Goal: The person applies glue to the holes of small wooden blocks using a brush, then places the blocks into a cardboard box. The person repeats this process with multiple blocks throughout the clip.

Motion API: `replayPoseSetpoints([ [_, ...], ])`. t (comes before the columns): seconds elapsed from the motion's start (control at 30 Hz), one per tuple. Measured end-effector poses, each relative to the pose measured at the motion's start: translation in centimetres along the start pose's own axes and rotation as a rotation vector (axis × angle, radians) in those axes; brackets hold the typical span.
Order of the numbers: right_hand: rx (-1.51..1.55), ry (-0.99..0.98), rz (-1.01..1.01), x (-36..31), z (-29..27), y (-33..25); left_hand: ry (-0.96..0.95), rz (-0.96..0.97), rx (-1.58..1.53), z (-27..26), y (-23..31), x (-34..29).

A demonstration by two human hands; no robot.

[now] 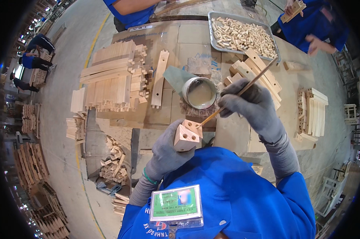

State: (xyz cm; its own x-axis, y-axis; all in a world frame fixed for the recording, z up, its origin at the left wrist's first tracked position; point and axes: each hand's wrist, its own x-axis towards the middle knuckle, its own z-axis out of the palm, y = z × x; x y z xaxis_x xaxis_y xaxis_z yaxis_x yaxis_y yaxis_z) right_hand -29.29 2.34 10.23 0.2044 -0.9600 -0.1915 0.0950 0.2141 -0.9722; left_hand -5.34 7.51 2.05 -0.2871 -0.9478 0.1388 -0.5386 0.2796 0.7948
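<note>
Left hand point(164, 153), grey-gloved: grasping two drilled wooden blocks point(186, 142), side by side, hole faces up, in front of the person's chest at the near edge of the table. Right hand point(249, 105), also gloved: fingers pinched around a thin stick point(255, 77), which slants down to the left. Stick tip at a hole in the farther block; cannot tell whether it is inside.

Just beyond the blocks: round pot point(185, 93) of cloudy beige liquid point(200, 93), standing on a stained base. A grey-green sheet point(175, 81) touches its left side.

Left of pot: one long bar point(160, 79) with holes, lying alone; farther left, a large stack of pale bars point(112, 79). Right of pot, beyond the right hand: several drilled bars point(267, 75), lying slanted. Far side: metal tray point(210, 34) heaped with short dowels point(243, 38).

Right side: pale strips point(316, 111) set in a row. Near left, below table level: heap of small wood pieces point(115, 163). Far right: co-worker in blue point(327, 26), one hand holding a wooden piece point(293, 11).
</note>
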Motion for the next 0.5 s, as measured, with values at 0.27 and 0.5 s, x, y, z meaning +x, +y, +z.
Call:
replayPoseSetpoints([
  [0.27,-0.093,0.108,-0.054,2.2,-2.6,6.4,0.002,-0.116,-0.125,-0.6,-1.2,-0.2],
  [0.5,-0.416,0.083,-0.345,-1.0,-1.3,7.3,0.017,-0.169,-0.118,-1.5,-2.0,-0.5],
])
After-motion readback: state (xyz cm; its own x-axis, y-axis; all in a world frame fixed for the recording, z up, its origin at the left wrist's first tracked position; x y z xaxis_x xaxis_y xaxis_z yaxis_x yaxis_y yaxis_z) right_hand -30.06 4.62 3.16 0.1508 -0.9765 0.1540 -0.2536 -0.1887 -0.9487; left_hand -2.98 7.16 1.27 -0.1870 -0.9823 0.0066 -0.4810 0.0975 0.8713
